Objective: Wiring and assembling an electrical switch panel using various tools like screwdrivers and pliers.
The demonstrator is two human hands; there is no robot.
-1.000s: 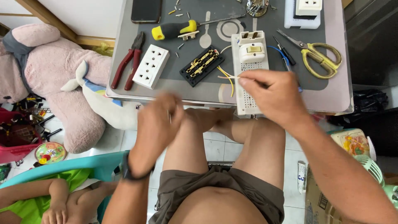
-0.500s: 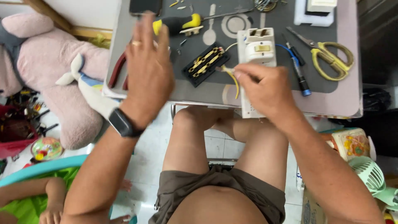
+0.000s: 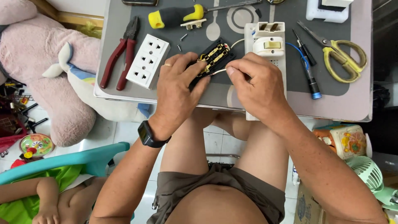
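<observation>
Grey placemat over a pale table (image 3: 344, 103) fills the far half of my view, with tiled floor and a pink plush toy (image 3: 49, 70) off to the left.

My left hand (image 3: 176, 89) lies curled over the near end of the black socket insert (image 3: 215, 54), fingers pressing it flat to the mat. The right hand (image 3: 255, 83) is closed in a pinch on a thin white wire (image 3: 217, 71), whose tip sits at the insert's near right edge.

I judge the step to be seating that wire against the brass contacts. The next move calls for a steady pinch, a fine aim into a narrow terminal, and the insert kept from sliding.

The insert is hard matte plastic, oblong, with bright brass strips running its length. The wire is slim, flexible and glossy.

Just right of it stands the white housing (image 3: 269, 41), smooth and boxy, with a rocker switch. To the left lie a white faceplate (image 3: 148, 61) with rows of holes and red-handled pliers (image 3: 120, 54). A yellow and black screwdriver (image 3: 174, 15) lies at the far edge. Yellow-handled scissors (image 3: 344, 56) sit far right, and a slim blue tester (image 3: 310, 79) lies beside the housing.
</observation>
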